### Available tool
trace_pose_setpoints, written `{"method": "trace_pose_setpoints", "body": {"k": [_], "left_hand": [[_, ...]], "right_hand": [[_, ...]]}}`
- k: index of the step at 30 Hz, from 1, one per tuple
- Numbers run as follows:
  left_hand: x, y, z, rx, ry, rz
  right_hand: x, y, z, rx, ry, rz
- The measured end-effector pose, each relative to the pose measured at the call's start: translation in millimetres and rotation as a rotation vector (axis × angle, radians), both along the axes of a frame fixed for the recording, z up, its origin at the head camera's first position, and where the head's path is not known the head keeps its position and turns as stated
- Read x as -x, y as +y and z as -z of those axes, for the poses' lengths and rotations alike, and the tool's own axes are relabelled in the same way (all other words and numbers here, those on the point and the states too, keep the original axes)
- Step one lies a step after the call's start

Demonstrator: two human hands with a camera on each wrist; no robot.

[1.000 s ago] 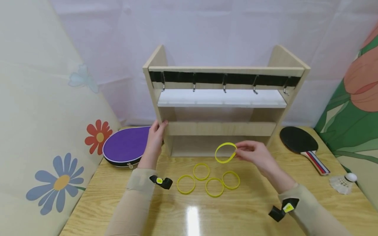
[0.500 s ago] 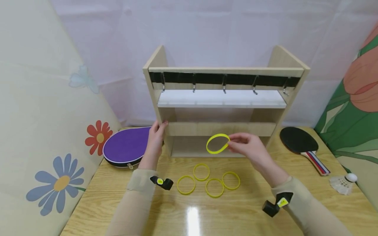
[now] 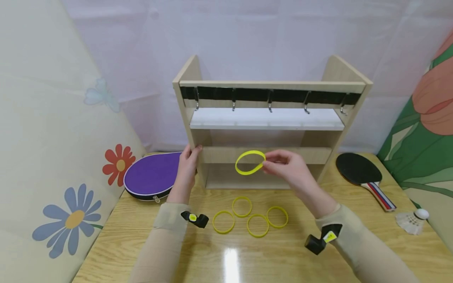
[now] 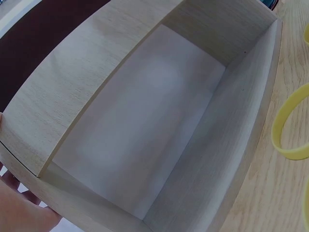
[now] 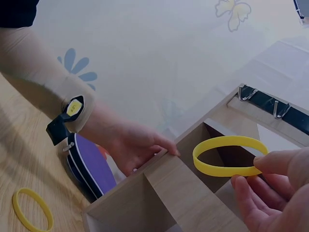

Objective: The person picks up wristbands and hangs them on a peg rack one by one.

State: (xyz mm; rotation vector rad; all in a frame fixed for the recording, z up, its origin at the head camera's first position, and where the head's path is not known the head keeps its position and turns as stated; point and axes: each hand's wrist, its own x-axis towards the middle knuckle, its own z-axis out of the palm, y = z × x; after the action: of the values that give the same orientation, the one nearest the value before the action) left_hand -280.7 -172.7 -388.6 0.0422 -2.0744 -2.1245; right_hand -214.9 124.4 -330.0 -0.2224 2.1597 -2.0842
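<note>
My right hand (image 3: 288, 167) pinches a yellow silicone wristband (image 3: 237, 167) by its right side, holding it in the air before the wooden rack (image 3: 265, 155). In the right wrist view that wristband (image 5: 227, 171) hangs between thumb and fingertips. The left hand (image 3: 187, 161) grips the rack's left side panel, thumb at the front edge; the right wrist view shows this hand (image 5: 135, 145) from the side. Several metal hooks (image 3: 270, 106) line a black strip (image 3: 251, 94) across the rack's top. Several more wristbands (image 3: 223, 233) lie on the table below.
A purple zip case (image 3: 152, 175) lies left of the rack. To the right are a black table tennis bat (image 3: 357, 169) and a white shuttlecock (image 3: 412, 221). The rack stands at the back of the wooden table (image 3: 283, 255), before a pale cloth.
My right hand has moved left and upward with the wristband, from low at the rack's right to before its middle board. The left hand keeps its grip on the side panel.
</note>
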Motion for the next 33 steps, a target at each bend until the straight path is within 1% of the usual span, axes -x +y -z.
{"method": "trace_pose_setpoints", "body": {"k": [5,8,13,17,27,31,33], "left_hand": [[0.2,0.5,0.5,-0.007,0.011,-0.013],[0.1,0.8,0.1,0.001,0.006,-0.015],[0.8,1.2,0.8,-0.003,-0.007,-0.017],[1.2,1.3,1.5,-0.014,-0.003,-0.024],[0.2,3.6,1.0,-0.048,0.023,-0.042],[0.1,4.1,1.0,-0.055,0.021,-0.041],[0.2,5.1,0.5,-0.056,0.023,-0.053]], "right_hand": [[1.6,-6,-5.1,0.016,0.029,-0.018],[2.0,-9,-8.0,0.024,0.044,-0.025],[2.7,-15,-13.5,0.053,0.041,-0.041],[4.2,-22,-19.5,0.072,0.039,-0.052],[6.4,-44,-35.5,0.164,0.049,-0.068],[7.5,-52,-41.2,0.210,0.045,-0.068],[7.7,-55,-43.8,0.232,0.039,-0.069]]}}
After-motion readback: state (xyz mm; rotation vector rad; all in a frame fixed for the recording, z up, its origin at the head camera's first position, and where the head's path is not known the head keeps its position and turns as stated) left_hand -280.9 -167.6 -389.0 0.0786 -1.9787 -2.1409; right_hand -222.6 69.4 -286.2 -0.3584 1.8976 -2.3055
